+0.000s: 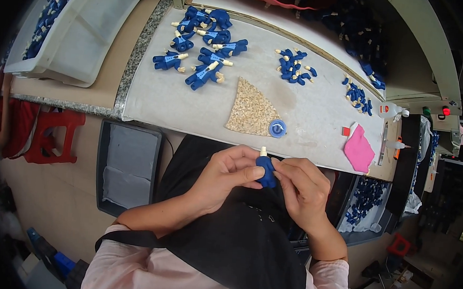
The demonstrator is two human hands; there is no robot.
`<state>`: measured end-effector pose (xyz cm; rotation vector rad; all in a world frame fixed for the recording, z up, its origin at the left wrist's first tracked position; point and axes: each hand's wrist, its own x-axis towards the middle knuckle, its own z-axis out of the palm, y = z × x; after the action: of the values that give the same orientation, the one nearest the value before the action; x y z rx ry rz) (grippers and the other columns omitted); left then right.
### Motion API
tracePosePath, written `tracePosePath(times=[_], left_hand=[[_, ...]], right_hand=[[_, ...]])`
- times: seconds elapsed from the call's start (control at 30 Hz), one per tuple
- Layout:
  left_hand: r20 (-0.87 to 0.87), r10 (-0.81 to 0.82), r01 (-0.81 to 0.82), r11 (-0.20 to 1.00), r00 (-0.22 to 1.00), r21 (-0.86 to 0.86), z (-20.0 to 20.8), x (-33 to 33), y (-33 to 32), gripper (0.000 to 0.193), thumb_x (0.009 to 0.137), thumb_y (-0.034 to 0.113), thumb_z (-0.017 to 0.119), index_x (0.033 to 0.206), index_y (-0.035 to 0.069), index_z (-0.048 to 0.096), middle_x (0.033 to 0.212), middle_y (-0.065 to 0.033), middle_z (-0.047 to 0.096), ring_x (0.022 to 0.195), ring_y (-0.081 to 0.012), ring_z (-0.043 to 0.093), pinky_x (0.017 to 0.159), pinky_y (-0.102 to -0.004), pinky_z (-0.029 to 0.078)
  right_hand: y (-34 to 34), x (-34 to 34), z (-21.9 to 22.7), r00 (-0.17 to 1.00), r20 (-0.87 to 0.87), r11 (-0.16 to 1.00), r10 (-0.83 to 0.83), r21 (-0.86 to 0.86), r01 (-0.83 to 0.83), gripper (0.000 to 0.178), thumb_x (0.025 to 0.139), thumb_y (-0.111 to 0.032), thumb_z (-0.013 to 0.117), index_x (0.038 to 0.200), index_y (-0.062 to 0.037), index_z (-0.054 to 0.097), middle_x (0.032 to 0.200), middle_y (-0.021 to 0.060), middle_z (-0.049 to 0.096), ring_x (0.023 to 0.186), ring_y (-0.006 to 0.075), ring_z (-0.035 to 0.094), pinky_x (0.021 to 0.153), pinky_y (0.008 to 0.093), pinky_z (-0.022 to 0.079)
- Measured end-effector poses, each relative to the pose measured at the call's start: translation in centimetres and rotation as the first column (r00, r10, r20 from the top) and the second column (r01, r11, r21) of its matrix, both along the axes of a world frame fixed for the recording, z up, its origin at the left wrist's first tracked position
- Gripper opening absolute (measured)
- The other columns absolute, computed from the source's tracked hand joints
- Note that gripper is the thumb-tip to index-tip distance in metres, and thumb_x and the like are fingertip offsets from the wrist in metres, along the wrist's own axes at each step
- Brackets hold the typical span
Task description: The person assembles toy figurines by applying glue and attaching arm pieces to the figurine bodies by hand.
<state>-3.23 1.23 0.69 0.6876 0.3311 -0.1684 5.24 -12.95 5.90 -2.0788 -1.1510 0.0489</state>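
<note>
Above my lap, just off the table's near edge, I hold a small blue figure body (266,178) with a cream neck peg pointing up. My left hand (230,168) grips it from the left, the thumb across its front. The fingertips of my right hand (303,184) are pinched together against its right side; any small part between them is hidden. Ahead of my hands lie a speckled tan wedge-shaped mat (251,109) and a small round blue-and-clear dish (277,128) at its corner.
Several assembled blue figure bodies (206,74) lie at the far left. Small blue arm pieces form two piles (295,67) farther right. A pink cloth (359,148) and a white bottle (390,110) are at the right. A white bin (82,53) stands left; a grey tray (102,176) sits below.
</note>
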Motion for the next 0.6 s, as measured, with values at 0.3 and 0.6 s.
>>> tracePosePath(times=[0.3,0.6], left_hand=[[-0.004,0.010,-0.009,0.999,1.000,0.048,0.7,0.8,0.9,0.021,0.083,0.011,0.058,0.101,0.001,0.054,0.091,-0.0063,0.062,0.083,-0.0104,0.058,0.071,-0.0239,0.049],[0.110,0.015,-0.016,1.000,0.994,0.010,-0.3,0.2,0.3,0.019,0.084,0.016,0.057,0.100,0.007,0.051,0.086,0.0009,0.059,0.080,-0.0061,0.055,0.068,-0.0229,0.048]], right_hand=[[0.9,0.8,0.4,0.999,-0.036,1.000,-0.011,0.008,0.012,0.023,0.066,0.009,0.061,0.087,0.0008,0.063,0.075,0.0118,0.058,0.065,0.0245,0.058,0.056,0.0295,0.047],[0.9,-0.2,0.2,0.998,0.064,0.997,0.009,0.077,-0.014,0.018,0.069,0.009,0.058,0.085,0.0021,0.061,0.073,0.0153,0.058,0.064,0.0292,0.056,0.058,0.0339,0.046]])
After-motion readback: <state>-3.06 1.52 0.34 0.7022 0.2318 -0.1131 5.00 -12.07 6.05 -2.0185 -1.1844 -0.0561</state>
